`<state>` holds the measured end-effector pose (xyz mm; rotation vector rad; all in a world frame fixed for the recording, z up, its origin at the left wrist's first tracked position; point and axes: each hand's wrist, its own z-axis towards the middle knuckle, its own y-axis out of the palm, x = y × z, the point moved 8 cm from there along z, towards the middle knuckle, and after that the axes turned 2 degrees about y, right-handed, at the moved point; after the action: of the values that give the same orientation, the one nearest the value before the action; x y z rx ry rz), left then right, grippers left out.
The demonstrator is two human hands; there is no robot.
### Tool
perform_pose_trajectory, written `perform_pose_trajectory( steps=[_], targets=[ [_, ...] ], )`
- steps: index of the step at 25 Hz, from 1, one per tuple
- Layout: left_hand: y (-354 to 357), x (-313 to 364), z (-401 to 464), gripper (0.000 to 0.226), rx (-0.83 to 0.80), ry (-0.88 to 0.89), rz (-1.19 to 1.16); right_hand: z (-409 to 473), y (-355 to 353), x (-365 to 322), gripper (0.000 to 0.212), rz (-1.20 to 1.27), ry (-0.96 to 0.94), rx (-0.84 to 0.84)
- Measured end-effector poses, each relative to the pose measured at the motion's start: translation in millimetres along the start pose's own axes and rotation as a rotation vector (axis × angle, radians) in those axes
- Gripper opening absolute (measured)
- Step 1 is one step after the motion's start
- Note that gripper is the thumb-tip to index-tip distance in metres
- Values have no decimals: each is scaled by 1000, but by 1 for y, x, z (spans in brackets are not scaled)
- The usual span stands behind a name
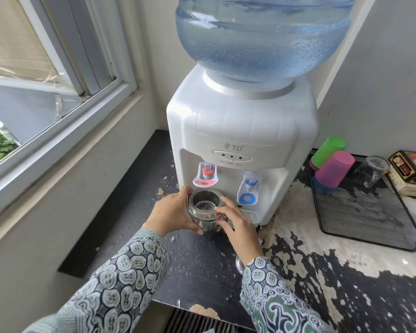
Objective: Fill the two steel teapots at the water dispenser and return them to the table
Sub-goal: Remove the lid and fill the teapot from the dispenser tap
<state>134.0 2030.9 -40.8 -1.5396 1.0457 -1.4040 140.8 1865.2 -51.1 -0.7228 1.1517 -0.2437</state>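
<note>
- Head view: one steel teapot (pixel 205 209) stands lidless on the worn black tabletop (pixel 197 258), just in front of the white water dispenser (pixel 240 131) and below its red hot tap (pixel 205 175)
- Left hand (pixel 172 212) wraps the pot's left side; its grip is closed around the body
- Right hand (pixel 235 223) cups the right side, fingers curled onto the rim beside the strainer basket (pixel 203 205)
- The basket looks dry; no water runs from either tap
- Step judged: positioning the first pot for filling; the second teapot is not in view
- Next move calls for centring the mouth under a spout, whether the red tap or the blue tap (pixel 249 188), then freeing one hand to press that lever while the other steadies the pot
</note>
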Motion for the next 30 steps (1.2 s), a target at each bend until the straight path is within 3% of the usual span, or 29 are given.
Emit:
perform_pose_trajectory(
  steps=[30],
  targets=[
    [-4,-5,12,122,-61,-23,33,13,-1,3,28,14,41,-28]
  ],
)
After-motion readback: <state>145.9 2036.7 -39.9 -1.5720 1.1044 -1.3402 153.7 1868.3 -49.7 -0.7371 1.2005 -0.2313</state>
